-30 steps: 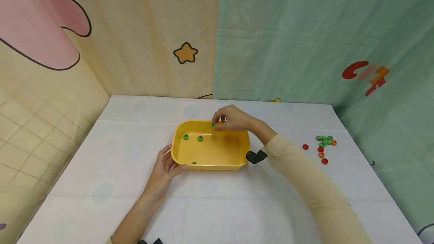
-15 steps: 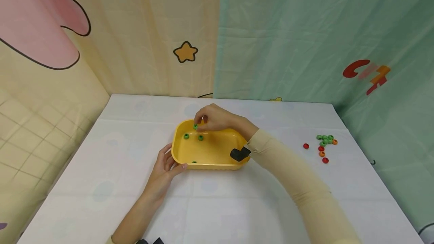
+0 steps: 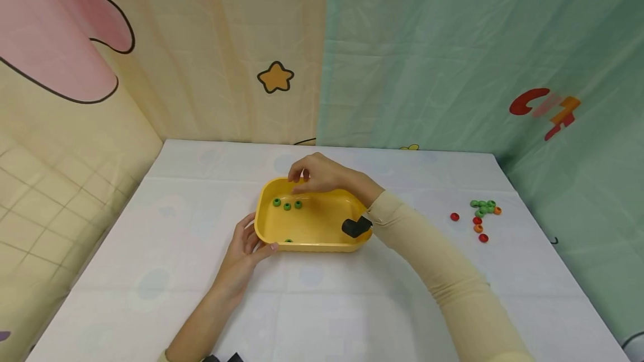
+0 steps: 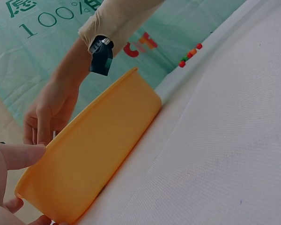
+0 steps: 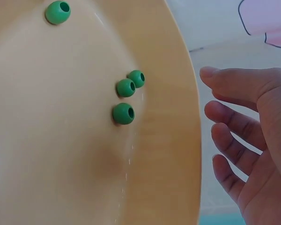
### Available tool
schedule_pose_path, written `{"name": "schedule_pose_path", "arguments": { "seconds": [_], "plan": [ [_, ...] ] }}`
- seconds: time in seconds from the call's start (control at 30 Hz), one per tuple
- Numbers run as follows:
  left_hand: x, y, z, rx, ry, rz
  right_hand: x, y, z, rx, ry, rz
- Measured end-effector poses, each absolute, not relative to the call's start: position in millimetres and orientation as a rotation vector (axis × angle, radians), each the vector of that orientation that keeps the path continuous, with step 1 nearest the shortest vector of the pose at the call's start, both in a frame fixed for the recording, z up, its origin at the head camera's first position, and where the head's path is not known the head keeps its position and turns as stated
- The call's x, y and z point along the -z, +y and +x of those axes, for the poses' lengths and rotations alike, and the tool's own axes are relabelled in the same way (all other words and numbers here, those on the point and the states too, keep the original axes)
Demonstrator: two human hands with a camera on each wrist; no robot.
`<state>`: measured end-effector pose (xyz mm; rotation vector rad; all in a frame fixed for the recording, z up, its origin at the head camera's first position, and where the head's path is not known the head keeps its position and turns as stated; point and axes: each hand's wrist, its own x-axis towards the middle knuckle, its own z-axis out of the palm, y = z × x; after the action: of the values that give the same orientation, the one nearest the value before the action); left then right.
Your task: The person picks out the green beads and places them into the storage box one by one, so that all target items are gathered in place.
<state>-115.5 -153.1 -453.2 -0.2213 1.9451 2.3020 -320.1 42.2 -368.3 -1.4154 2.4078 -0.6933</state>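
A yellow plastic tray (image 3: pixel 327 225) sits mid-table. My left hand (image 3: pixel 238 261) holds its near-left corner, the thumb on the rim and the other fingers along the outer side. Over the tray's far edge is my right hand (image 3: pixel 322 175), fingers loosely bent and nothing between them. In the right wrist view a gap shows between its thumb and fingers. Below it, a green bead (image 3: pixel 287 206) lies on the tray floor between two other green beads (image 5: pixel 123 113). Another green bead (image 5: pixel 57 12) lies by the near wall, mostly hidden by the rim in the head view.
To the right on the white-covered table (image 3: pixel 402 300) lies a loose group of green beads (image 3: pixel 483 206), with red beads (image 3: pixel 483 238) and orange beads (image 3: pixel 478 228) around it. Printed curtains (image 3: pixel 427 60) stand behind the table and at both sides.
My right hand moved left over the tray with a green bead, then let it go. That bead now lies between two others on the tray floor. The left hand stayed put.
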Motion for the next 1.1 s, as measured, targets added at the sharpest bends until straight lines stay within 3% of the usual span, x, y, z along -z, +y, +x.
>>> {"name": "schedule_pose_path", "arguments": {
  "seconds": [1.1],
  "plan": [
    [456, -153, -116, -2.316, 1.948, -0.218, 376, 127, -330, 0.757, 2.546, -1.177]
  ]
}}
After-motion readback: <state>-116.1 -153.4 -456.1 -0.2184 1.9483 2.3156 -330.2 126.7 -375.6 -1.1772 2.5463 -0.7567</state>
